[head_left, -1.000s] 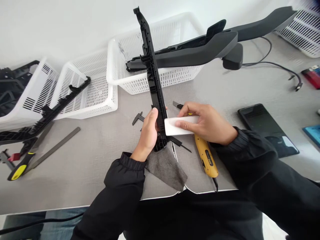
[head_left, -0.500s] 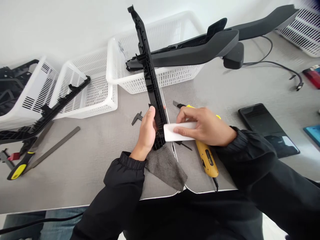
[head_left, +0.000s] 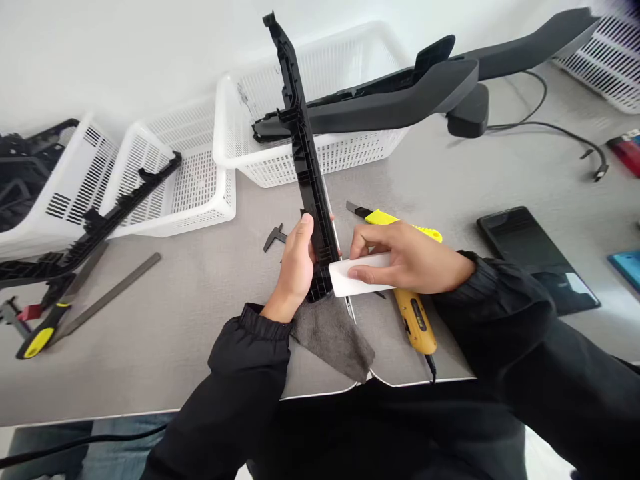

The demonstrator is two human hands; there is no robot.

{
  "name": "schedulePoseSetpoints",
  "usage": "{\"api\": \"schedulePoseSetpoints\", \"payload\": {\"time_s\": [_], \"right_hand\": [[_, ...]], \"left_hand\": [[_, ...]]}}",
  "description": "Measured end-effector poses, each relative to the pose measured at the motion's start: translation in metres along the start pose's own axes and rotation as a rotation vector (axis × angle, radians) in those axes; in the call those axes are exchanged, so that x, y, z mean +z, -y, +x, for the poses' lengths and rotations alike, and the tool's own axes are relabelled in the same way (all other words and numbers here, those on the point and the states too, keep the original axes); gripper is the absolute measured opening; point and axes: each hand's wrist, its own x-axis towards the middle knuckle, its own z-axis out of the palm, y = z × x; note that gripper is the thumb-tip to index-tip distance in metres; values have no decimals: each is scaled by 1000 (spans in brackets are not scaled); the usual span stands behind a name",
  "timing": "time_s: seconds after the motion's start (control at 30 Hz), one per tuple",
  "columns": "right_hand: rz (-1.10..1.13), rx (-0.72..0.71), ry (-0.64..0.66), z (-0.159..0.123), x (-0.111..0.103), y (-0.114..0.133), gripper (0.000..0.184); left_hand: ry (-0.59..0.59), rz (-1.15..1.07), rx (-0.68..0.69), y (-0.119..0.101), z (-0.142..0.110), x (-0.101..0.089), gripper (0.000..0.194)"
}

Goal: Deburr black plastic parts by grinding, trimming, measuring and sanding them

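My left hand (head_left: 299,259) is closed around the lower part of a long black ribbed plastic trim piece (head_left: 311,179), which rises away from me past a white basket. Between thumb and fingers, my right hand (head_left: 410,257) grips a flat white rectangular block (head_left: 350,277). The block's left end lies against the trim's lower right edge; whether it presses there I cannot tell. Below the trim is a crumpled grey cloth (head_left: 337,337). A yellow utility knife (head_left: 383,217) lies just beyond my right hand, and a yellow corded power tool (head_left: 417,322) is partly under it.
A large white basket (head_left: 265,167) holds long dark trim parts (head_left: 390,110). Further left stand another white basket (head_left: 200,213) and a black trim part (head_left: 110,217). A flat file (head_left: 113,297), a caliper (head_left: 274,236) and a phone (head_left: 537,257) lie on the grey table.
The white block has shifted slightly down and tilted along the trim's edge, with my right hand. The trim's upper end has swung a little to the right.
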Motion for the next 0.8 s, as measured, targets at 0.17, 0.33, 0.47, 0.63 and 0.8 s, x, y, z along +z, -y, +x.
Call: {"api": "schedulePoseSetpoints", "payload": {"time_s": [0.17,0.33,0.47,0.63,0.8], "right_hand": [[5,-7,-148,0,1,-4,22],[74,22,-73,0,2,-2,24],[110,80,-327,-1,6,1,29],[43,42,-293,0,12,-2,27],[-16,72,-369,0,15,-4,26]], "left_hand": [[-10,10,23,2,2,-1,59],[29,35,30,7,5,-4,59],[54,64,112,13,7,-6,59],[76,109,137,15,8,-7,61],[84,106,135,14,7,-6,61]]}}
